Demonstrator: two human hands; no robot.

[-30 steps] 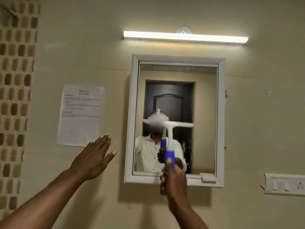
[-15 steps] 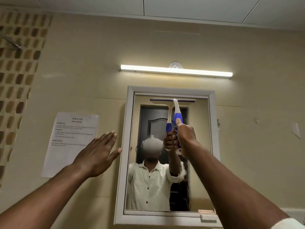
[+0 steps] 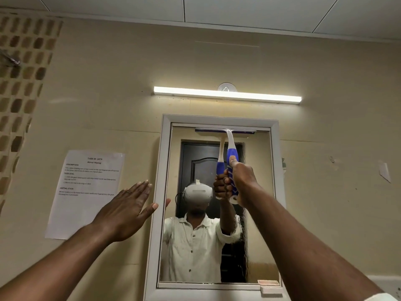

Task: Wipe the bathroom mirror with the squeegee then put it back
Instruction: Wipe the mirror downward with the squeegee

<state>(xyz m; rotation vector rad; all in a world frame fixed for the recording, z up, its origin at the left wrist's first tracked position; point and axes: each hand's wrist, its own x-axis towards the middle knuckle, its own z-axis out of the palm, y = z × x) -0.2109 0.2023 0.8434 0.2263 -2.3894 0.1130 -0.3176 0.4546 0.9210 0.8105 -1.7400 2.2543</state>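
Observation:
The white-framed bathroom mirror (image 3: 258, 213) hangs on the beige wall ahead of me. My right hand (image 3: 242, 181) grips the blue and white handle of the squeegee (image 3: 231, 146). Its blade lies flat against the glass along the mirror's top edge. My left hand (image 3: 128, 211) is raised with flat, spread fingers just left of the mirror frame, its thumb tip at the frame's edge, holding nothing. Water streaks run down the glass below my right hand.
A lit tube light (image 3: 226, 94) is mounted above the mirror. A printed paper sheet (image 3: 86, 192) is stuck to the wall at the left. Brown mosaic tiles (image 3: 19, 83) cover the far left wall. A small shelf tab (image 3: 271, 288) sits at the mirror's lower right corner.
My right hand lifted the squeegee from mid-mirror to the top edge, where it now stays. My view tilted upward. The left hand has stayed raised beside the frame.

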